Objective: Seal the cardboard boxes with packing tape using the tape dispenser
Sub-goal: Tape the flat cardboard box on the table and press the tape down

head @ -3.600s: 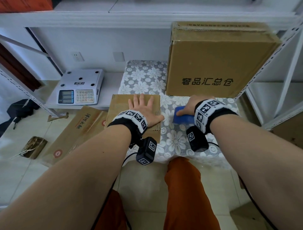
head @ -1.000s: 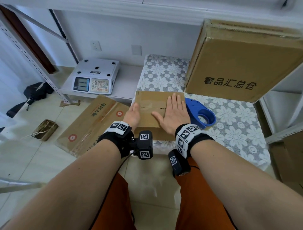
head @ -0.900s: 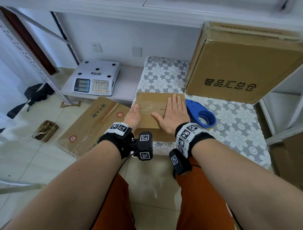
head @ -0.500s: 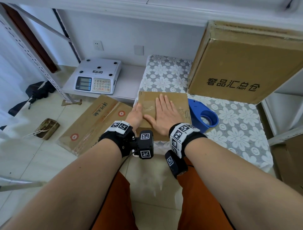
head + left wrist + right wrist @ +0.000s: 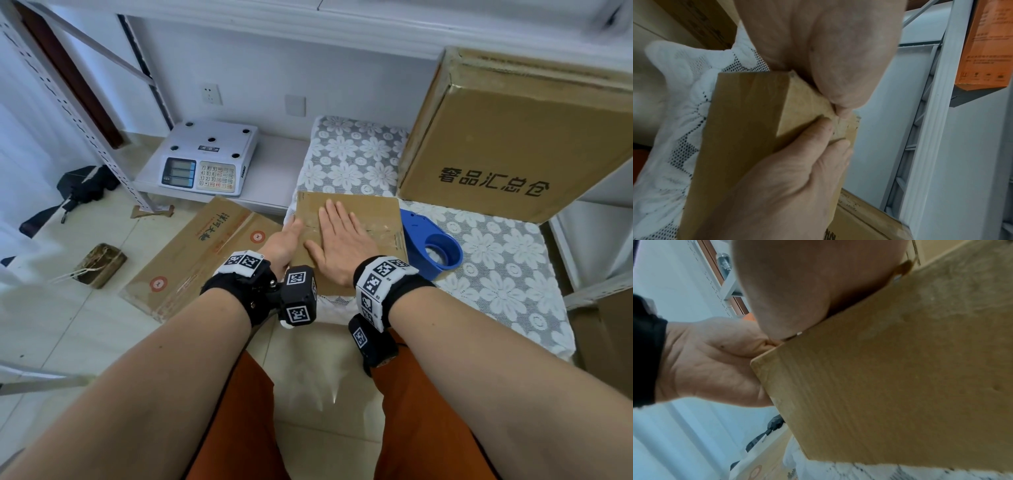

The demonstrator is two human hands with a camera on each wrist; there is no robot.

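A small flat cardboard box (image 5: 376, 216) lies on the lace-covered table (image 5: 496, 284), with clear tape across its top. My right hand (image 5: 339, 240) rests flat on the box top, fingers straight and together. My left hand (image 5: 284, 241) holds the box's left end. The left wrist view shows its thumb (image 5: 818, 129) on the top face beside the right palm (image 5: 828, 40); its fingers are hidden. The right wrist view shows the left palm (image 5: 711, 366) against the box side (image 5: 890, 369). The blue tape dispenser (image 5: 430, 240) lies on the table just right of the box, touched by neither hand.
A large printed carton (image 5: 513, 144) stands at the table's back right. A white scale (image 5: 209, 159) sits on a low shelf to the left. Flattened cartons (image 5: 205, 250) lie on the tiled floor beside a slanted rack upright (image 5: 78, 113).
My right hand let go of the dispenser, which now lies beside the box, and has slid left along the taped top. My left hand moved from the top to the left end.
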